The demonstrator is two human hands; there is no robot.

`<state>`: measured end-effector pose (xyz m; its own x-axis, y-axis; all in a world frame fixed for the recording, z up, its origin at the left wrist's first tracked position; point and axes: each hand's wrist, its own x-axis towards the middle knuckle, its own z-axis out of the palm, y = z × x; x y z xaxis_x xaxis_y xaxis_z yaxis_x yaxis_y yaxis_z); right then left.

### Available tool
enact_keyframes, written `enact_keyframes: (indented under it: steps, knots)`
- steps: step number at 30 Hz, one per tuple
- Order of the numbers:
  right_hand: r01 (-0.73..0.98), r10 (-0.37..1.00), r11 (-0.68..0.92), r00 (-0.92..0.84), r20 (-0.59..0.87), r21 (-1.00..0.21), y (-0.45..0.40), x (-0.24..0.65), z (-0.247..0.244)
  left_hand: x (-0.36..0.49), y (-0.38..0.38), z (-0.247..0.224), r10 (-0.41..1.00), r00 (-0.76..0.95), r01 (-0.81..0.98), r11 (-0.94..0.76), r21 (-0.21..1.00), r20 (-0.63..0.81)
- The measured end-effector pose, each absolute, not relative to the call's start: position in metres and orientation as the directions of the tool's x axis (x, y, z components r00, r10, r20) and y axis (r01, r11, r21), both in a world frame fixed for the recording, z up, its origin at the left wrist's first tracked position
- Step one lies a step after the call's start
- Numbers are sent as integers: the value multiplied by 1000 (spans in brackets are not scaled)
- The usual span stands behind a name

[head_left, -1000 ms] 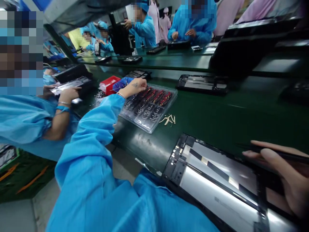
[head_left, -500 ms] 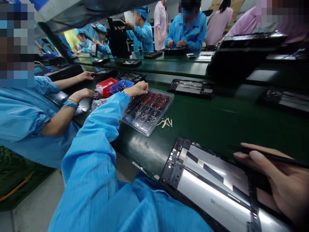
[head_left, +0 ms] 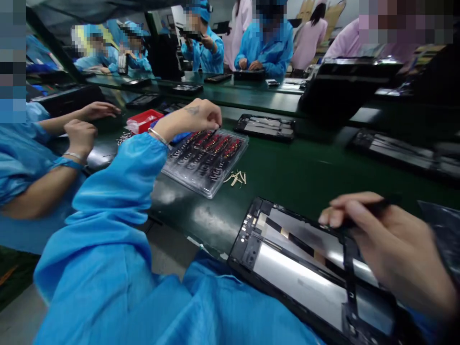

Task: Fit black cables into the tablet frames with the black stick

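Note:
My left hand (head_left: 197, 116) is over the far edge of a clear plastic tray (head_left: 187, 179), its fingers pinched together. Something small and dark shows under the fingertips, too small to name. Small black parts with red and gold patches (head_left: 230, 146) lie in rows in the tray's compartments. My right hand (head_left: 388, 239) is closed around slim black tweezers (head_left: 383, 205), their tip hidden or blurred. It hovers over the right part of an opened tablet (head_left: 291, 270), whose silver inside and black flex strip face up. The tablet lies at the near edge of the green bench.
Pale strip scraps (head_left: 237, 178) lie beside the tray. More opened tablets (head_left: 266, 127) rest farther back. A red bin (head_left: 145, 120) stands at left, near a co-worker's hands (head_left: 82, 134). A dark plastic bag (head_left: 443, 230) is at right.
My left hand has lifted slightly, with a small dark thing now showing at its fingertips. My right hand has moved left over the tablet, turning the tweezers. The view has shifted right.

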<state>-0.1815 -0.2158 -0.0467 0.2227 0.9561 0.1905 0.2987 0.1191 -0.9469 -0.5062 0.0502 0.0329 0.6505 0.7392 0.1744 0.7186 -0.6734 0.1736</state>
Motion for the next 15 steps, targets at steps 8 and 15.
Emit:
enact_keyframes:
  steps: [8,15]
  knots:
    - [-398,987,-156,-87,-132,-904,-204,-217,-60,-389,-109,-2,-206,933,-29,-860,-509,294]
    - [-431,981,-195,-83,-176,-881,-213,-209,-51,-380,-107,-19,-522,827,-405,-812,-421,210]
